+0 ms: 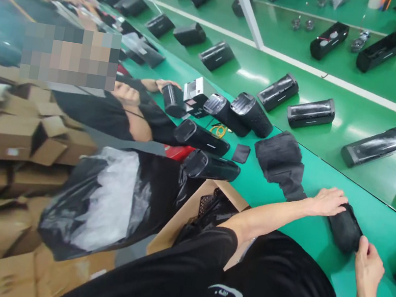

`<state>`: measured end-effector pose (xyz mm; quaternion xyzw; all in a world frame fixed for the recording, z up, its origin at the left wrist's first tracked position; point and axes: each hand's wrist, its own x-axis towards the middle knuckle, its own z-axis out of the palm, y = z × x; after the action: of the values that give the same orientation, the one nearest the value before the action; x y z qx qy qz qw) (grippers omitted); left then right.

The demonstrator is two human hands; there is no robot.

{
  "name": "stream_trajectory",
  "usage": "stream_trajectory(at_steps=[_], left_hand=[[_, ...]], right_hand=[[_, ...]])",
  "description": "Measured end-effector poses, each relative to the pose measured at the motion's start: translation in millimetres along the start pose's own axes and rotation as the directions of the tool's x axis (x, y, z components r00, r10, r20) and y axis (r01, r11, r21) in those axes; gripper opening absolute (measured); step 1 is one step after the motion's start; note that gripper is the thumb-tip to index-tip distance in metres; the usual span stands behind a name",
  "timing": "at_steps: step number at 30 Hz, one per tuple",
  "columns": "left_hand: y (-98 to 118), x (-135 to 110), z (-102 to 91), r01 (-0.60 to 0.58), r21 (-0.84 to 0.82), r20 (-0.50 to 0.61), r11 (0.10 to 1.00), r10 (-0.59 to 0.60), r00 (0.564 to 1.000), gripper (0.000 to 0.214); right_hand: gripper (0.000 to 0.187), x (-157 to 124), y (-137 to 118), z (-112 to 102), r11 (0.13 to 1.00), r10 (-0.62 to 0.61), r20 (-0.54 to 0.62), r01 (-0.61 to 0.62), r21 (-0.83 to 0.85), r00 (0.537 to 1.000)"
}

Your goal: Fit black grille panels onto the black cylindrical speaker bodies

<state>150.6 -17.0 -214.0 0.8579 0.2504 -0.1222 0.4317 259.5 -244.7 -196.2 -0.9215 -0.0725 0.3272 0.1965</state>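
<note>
A black speaker (345, 230), long with rounded ends and a dull, cloth-like surface, is between my two hands on the green bench. My left hand (330, 202) grips its far left end, with the fingers bent over the edge. At the near right end, my right hand (369, 261) pinches the rim between thumb and fingers. Left of my left hand lies a pile of black cloth pieces (280, 156), part of it under my forearm. A small black square piece (241, 153) lies farther left.
Several glossy black speakers (375, 146) stand along the green bench (331, 176). A co-worker's hand (168, 86) touches a speaker (174, 100) beside a white-and-black box (195, 93). An open carton (172, 224) of black parts, a black plastic bag (156, 182) and cardboard boxes (6, 137) are at the left.
</note>
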Motion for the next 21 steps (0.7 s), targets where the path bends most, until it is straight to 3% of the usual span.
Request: stream_trajectory(at_steps=[3, 6, 10, 14, 16, 18, 21], left_hand=[[-8.3, 2.6, 8.1, 0.076, 0.007, -0.014, 0.997, -0.076, 0.997, 0.041], [-13.7, 1.9, 12.8, 0.139, -0.086, -0.045, 0.987, -0.143, 0.989, 0.054], [-15.6, 5.4, 11.3, 0.163, -0.2, -0.038, 0.966, -0.174, 0.984, 0.032], [-19.7, -5.9, -3.7, 0.168, -0.331, 0.009, 0.928, -0.175, 0.984, 0.023], [-21.6, -21.4, -13.3, 0.238, -0.566, 0.144, 0.79, -0.189, 0.971, 0.03], [-22.0, -40.5, -21.2, 0.329, -0.763, 0.273, 0.556, -0.183, 0.944, 0.038], [-19.0, -67.7, -27.4, 0.341, -0.877, 0.295, 0.339, -0.181, 0.938, 0.056]], right_hand=[[0.072, 3.1, 8.2, 0.2, 1.0, 0.005, -0.108, -0.008, -0.027, 0.994], [0.081, 7.0, 12.5, 2.5, 1.0, -0.03, -0.124, 0.029, -0.01, 0.992], [0.068, 20.1, 11.5, 4.1, 0.995, -0.059, -0.046, 0.062, 0.084, 0.997], [0.068, 24.2, 7.2, -8.3, 0.951, -0.027, 0.143, -0.019, 0.31, 0.989], [0.071, 19.6, 3.2, -16.7, 0.905, -0.014, 0.219, -0.081, 0.417, 0.976], [0.074, 11.6, -2.2, -23.6, 0.861, -0.01, 0.263, -0.126, 0.493, 0.965], [0.076, -2.5, -10.1, -29.4, 0.795, -0.038, 0.296, -0.151, 0.588, 0.955]])
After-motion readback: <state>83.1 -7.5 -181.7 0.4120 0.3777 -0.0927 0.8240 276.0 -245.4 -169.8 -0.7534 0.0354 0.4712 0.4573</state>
